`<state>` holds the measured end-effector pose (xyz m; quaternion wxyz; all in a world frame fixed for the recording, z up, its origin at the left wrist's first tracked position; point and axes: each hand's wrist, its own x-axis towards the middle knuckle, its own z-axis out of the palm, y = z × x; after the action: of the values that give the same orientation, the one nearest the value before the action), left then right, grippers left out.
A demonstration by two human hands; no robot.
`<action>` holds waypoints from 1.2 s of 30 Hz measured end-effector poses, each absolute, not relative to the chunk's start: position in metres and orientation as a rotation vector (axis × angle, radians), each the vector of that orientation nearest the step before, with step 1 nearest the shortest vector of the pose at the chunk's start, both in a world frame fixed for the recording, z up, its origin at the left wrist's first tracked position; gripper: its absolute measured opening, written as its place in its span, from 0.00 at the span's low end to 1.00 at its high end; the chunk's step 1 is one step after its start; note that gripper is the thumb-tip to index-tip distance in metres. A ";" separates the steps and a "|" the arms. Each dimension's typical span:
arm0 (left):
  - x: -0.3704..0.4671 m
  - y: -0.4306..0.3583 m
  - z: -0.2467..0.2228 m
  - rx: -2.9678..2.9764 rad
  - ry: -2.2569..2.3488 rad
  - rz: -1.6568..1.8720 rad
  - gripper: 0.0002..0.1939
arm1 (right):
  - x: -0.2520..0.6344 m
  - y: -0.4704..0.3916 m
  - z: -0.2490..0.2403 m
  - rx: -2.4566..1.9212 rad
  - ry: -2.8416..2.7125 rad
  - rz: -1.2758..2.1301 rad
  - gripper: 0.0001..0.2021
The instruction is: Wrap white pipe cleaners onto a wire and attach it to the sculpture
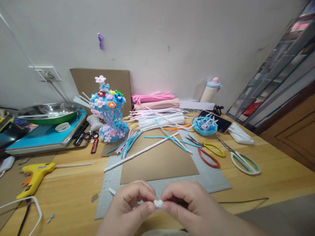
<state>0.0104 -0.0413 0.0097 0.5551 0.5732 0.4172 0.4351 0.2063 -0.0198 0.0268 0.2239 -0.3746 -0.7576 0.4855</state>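
Observation:
Between my two hands is a small white fuzzy piece of pipe cleaner [158, 204], bent into a short lump. My left hand [130, 206] pinches its left end between thumb and forefinger. The thumb and forefinger of my right hand [190, 203] close on the other end. Both hands are low, over the near edge of a grey cutting mat [214, 183]. On the mat lies a brown cardboard sheet [157, 164], crossed by a long twisted white pipe cleaner [137, 153] and some loose blue pipe cleaners [169, 133].
A flowered blue pipe-cleaner piece [112, 126] stands at back left. Right are red-and-yellow-handled scissors [209, 158], pale green scissors [246, 163] and a round blue fuzzy piece [205, 126]. A yellow glue gun [36, 173] lies left. Pipe-cleaner bundles [159, 121] line the wall.

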 end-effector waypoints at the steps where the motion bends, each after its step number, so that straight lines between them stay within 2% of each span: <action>1: 0.011 -0.042 0.009 1.231 0.934 1.013 0.09 | 0.207 -0.021 0.028 -1.014 -2.120 1.294 0.10; 6: 0.011 -0.048 0.004 0.838 0.757 0.861 0.14 | 0.208 -0.028 0.032 -0.901 -2.245 1.148 0.07; 16: 0.019 -0.062 0.002 0.657 0.869 0.675 0.24 | 0.207 -0.035 0.019 -0.768 -2.290 1.209 0.11; 20: 0.019 -0.064 -0.012 0.686 0.881 0.636 0.26 | 0.207 -0.039 0.014 -0.765 -2.292 1.202 0.11; 28: 0.014 -0.066 -0.031 0.695 0.790 0.620 0.23 | 0.208 -0.041 0.008 -0.789 -2.354 1.146 0.14; 36: 0.019 -0.063 0.001 0.662 0.745 0.812 0.20 | 0.207 -0.036 0.025 -0.926 -2.152 1.418 0.09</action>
<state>0.0186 -0.0626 0.0005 0.8004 0.3088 0.3472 0.3788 0.2066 -0.0363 0.0251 0.2003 -0.3313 -0.7700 0.5072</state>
